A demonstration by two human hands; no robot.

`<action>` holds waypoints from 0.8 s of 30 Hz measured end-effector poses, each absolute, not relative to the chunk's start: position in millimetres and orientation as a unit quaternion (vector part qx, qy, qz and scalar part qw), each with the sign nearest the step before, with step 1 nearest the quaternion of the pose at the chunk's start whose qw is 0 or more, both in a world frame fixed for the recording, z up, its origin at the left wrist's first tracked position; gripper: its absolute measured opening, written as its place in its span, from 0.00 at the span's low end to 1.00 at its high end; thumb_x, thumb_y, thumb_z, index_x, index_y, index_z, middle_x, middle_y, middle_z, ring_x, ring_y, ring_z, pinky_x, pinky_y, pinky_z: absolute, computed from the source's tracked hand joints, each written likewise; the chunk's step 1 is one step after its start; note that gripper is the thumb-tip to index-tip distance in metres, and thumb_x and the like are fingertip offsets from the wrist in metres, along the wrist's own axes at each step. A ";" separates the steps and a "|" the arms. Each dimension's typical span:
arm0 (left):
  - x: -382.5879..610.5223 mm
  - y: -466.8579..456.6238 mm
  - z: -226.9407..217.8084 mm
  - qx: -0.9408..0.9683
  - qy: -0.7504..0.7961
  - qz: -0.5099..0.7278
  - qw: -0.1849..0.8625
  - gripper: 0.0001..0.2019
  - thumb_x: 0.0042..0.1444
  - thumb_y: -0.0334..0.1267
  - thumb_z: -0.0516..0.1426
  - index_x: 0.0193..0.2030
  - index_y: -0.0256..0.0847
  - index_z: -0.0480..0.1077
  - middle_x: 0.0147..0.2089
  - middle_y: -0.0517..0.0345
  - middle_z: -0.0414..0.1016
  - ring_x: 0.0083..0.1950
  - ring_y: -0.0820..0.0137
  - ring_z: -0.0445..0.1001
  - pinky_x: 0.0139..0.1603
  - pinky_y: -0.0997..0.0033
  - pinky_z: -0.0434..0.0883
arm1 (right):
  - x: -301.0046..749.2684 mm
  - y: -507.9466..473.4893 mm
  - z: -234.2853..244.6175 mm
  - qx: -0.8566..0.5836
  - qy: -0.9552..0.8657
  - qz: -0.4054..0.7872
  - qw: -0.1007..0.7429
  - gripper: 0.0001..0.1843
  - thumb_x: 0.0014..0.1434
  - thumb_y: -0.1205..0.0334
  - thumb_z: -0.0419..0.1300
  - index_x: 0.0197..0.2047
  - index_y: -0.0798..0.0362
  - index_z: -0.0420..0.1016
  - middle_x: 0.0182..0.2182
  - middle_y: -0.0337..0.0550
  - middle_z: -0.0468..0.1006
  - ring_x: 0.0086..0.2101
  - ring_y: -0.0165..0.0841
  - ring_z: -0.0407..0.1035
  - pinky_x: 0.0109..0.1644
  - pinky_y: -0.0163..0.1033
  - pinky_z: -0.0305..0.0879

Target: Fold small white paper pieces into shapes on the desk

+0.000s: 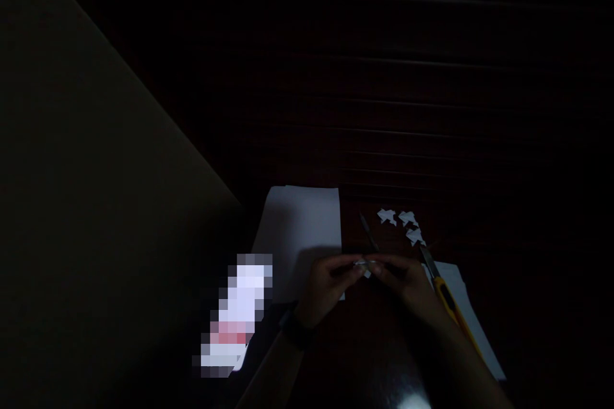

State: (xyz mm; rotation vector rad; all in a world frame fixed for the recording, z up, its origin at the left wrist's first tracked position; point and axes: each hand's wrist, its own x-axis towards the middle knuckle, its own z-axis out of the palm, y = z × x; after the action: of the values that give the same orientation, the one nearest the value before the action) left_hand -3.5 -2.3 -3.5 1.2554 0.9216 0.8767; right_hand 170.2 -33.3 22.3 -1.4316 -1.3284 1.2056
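Observation:
Between my two hands is a small folded piece of white paper (366, 273), pinched at both ends. My left hand (330, 281), with a dark band at the wrist, grips its left side between thumb and fingers. On the other side my right hand (403, 278) holds it the same way. Much of the paper is hidden by the fingers. Several small folded paper figures (387, 216) lie beyond my right hand. A thin dark pointed tool (368, 230) lies just past my fingertips; its kind is hard to make out.
White paper sheets (307, 217) are stacked at the left. A yellow utility knife (448, 300) with its blade out lies on more paper (472, 319) beside my right forearm. A lit, blurred-out screen (240, 307) is at lower left. A pale wall (96, 172) slants along the left. The scene is very dark.

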 end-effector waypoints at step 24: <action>-2.0 -2.8 -16.7 0.579 0.429 0.386 0.576 0.14 0.50 0.40 0.60 0.43 0.38 0.73 0.42 0.51 0.76 0.43 0.65 0.74 0.42 0.69 0.72 | 167.2 -34.8 12.2 -0.544 -0.469 0.535 0.445 0.14 0.50 0.58 0.64 0.41 0.52 0.77 0.38 0.46 0.80 0.39 0.40 0.73 0.44 0.42 0.68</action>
State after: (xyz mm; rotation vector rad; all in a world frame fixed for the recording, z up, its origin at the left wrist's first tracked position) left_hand -2.0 -2.8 -16.7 1.3561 1.0036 0.9047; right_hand 167.2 -34.8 12.2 -1.3472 -1.1629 1.3266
